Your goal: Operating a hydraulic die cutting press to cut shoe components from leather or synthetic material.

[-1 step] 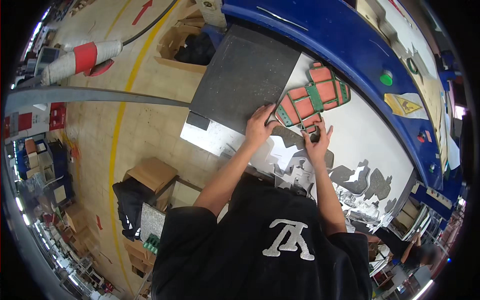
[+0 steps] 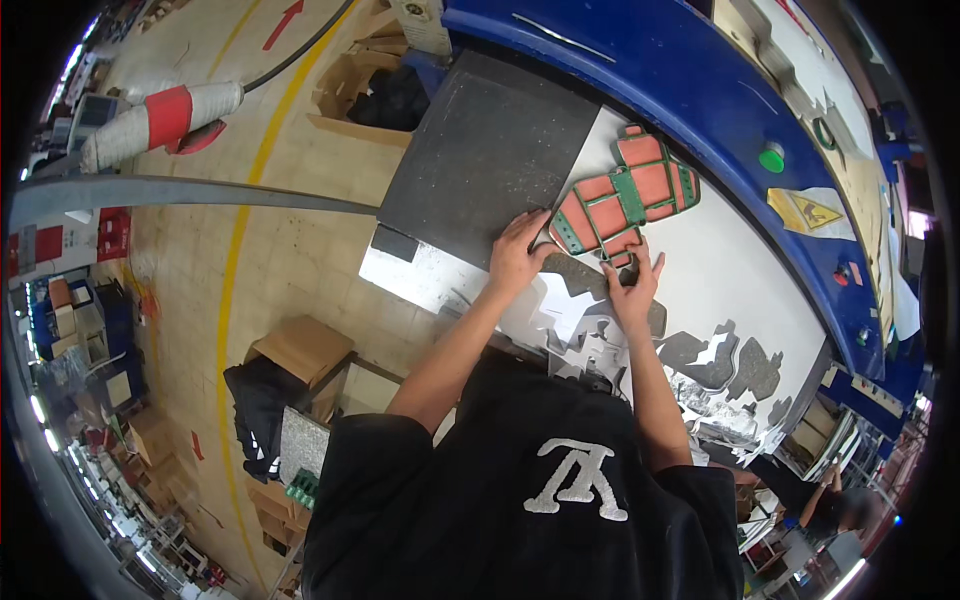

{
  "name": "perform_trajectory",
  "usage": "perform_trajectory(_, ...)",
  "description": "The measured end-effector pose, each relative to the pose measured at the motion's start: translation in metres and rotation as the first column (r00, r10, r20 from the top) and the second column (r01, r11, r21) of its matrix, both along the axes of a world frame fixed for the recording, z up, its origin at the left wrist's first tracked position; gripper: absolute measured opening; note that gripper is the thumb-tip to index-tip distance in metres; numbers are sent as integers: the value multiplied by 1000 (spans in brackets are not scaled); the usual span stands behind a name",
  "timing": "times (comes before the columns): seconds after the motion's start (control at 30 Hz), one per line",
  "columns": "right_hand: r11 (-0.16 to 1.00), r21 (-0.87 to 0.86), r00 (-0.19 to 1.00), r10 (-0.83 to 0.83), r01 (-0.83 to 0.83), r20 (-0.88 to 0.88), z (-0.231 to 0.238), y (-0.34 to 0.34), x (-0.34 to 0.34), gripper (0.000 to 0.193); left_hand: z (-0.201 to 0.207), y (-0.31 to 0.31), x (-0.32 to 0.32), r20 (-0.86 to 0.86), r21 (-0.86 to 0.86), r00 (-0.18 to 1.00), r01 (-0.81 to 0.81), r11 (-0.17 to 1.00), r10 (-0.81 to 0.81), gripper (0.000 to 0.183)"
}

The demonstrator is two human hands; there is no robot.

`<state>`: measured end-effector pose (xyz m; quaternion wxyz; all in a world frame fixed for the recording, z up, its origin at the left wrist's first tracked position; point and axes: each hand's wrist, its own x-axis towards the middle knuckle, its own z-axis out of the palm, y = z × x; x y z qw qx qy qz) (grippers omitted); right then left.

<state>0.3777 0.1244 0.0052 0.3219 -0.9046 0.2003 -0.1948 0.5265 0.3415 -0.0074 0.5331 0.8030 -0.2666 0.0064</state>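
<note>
A pale beige tiled floor spreads across the left, crossed by a long yellow painted line and marked with a red painted arrow. An open brown cardboard box stands on it. Bright white ceiling lights line the curved left edge

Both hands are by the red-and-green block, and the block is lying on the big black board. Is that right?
Not quite: the head view shows the red-and-green block lying on the white surface, beside the big black board, not on it. The left hand and right hand are indeed both by the block.
</note>
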Motion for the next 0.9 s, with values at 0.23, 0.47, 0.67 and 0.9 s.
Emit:
perform_trajectory(0.23, 1000, -24, 999, -11, 9, -48, 6, -10, 4, 60, 2, -11, 9, 27, 28, 998, 48, 998, -49, 57)
perform_trajectory(0.47, 998, 65, 998, -2, 6, -62, 0, 2, -3, 49, -4, 6, -1, 25, 131, 999, 33, 991, -36, 53)
perform_trajectory(0.67, 996, 88, 994, -15, 25, -108, -3, -9, -13, 44, 4, -5, 1, -2, 189, 997, 81, 979, -82, 49)
perform_trajectory(0.9, 992, 123, 988, 32, -13, -153, -5, -12, -11, 40, -9, 1, -3, 36, 294, 998, 37, 955, -50, 50)
